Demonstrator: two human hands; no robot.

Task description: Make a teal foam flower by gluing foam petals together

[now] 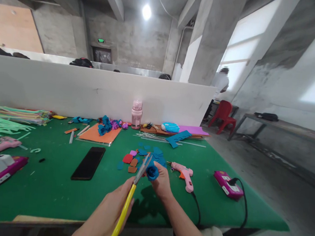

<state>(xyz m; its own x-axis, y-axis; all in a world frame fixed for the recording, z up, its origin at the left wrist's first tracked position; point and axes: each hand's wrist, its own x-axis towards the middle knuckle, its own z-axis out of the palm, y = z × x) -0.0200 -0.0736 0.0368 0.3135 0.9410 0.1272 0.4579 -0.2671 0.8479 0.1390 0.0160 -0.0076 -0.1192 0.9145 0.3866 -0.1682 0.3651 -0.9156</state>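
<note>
My left hand (113,211) is wrapped round the yellow handles of a pair of scissors (134,187); the grey blades point up and right and stand slightly apart beside a blue foam rose. My right hand (161,183) pinches that blue foam rose (152,172) just above the green table (50,189). Behind the rose lie loose foam petals (140,156) in blue, red, brown and purple.
A pink glue gun (184,173) lies right of my hands, its black cord running to the table's front edge. A black phone (89,163), an orange foam sheet (100,134) with finished flowers, a pink bottle (136,113) and magenta power boxes (228,184) also sit here. A white partition (67,89) backs the table.
</note>
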